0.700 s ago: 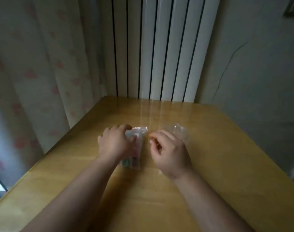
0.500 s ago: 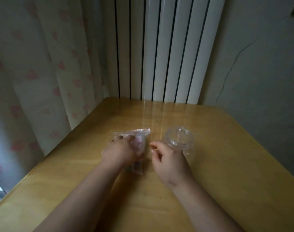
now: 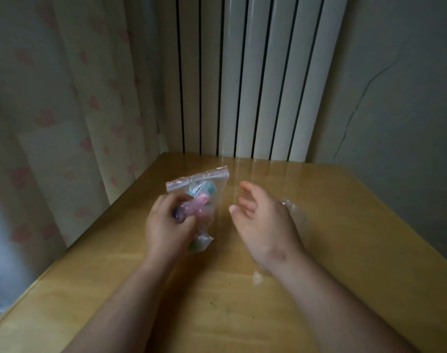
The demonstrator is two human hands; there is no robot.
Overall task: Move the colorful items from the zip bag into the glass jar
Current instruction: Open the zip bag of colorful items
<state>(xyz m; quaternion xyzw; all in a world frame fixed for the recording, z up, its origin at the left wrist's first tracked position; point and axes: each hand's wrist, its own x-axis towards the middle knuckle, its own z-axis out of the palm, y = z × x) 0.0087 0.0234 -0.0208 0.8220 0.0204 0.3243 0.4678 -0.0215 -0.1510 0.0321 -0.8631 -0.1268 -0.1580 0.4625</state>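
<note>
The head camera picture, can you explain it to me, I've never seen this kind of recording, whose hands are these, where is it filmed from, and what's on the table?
There is no machine here. A person wears a wide-angle camera on the head, looking forward and down, so you see their own two bare arms reaching away from you.

The left hand grips a clear zip bag, lifted and tilted, with pink, teal and other colorful items inside. Its zip strip at the top looks closed.

The right hand is open and empty, fingers spread, just beside the bag.

Behind that hand stands a clear glass jar, mostly hidden, on the wooden table. Whether it has a lid on cannot be told.

Beyond are a curtain and white vertical panels.
</note>
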